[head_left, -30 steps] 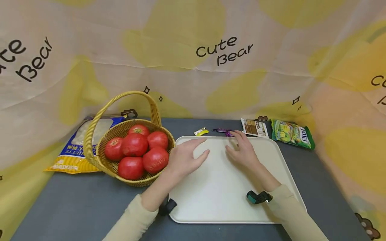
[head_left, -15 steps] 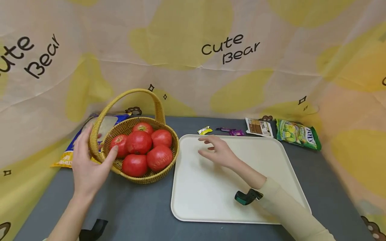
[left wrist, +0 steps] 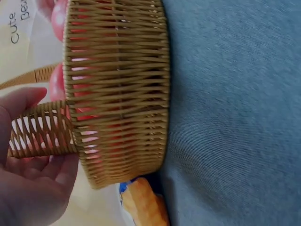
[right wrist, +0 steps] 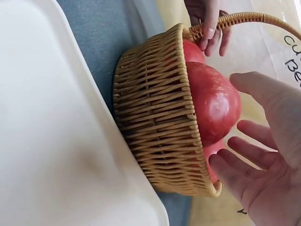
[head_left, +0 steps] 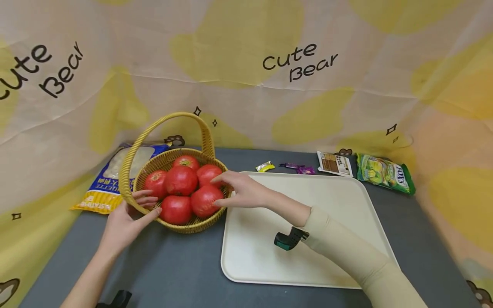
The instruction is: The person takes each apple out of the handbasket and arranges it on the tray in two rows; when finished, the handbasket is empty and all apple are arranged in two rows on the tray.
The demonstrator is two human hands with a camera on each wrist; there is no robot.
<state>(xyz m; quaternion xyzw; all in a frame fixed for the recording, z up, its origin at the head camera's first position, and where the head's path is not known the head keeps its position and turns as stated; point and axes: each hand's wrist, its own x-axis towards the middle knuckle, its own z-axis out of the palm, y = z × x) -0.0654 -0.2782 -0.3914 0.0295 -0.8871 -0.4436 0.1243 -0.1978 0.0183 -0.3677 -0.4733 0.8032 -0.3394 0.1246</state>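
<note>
A woven basket (head_left: 185,229) with an arched handle (head_left: 140,137) holds several large, round, glossy red fruits (head_left: 181,181). My left hand (head_left: 125,220) grips the near foot of the handle, thumb on one side and fingers curled round the other; this grip also shows in the left wrist view, where the hand (left wrist: 35,183) is beside the basket wall (left wrist: 117,84). From the right, my right hand (head_left: 246,190) reaches over the rim with thumb and fingers spread about the front right fruit (head_left: 206,201). In the right wrist view its thumb tip is right at that fruit (right wrist: 214,103).
A white tray (head_left: 308,265) lies to the right of the basket on the grey table (head_left: 185,273). Behind it are a yellow wrapped sweet (head_left: 265,167), purple sweets (head_left: 305,170), a brown-and-white packet (head_left: 335,164) and a green bag (head_left: 385,173). A blue-and-yellow pasta bag (head_left: 102,192) lies behind the basket.
My left hand has gone from over the tray's left edge to the basket handle and taken hold of it. My right hand has moved left from above the tray to the fruits.
</note>
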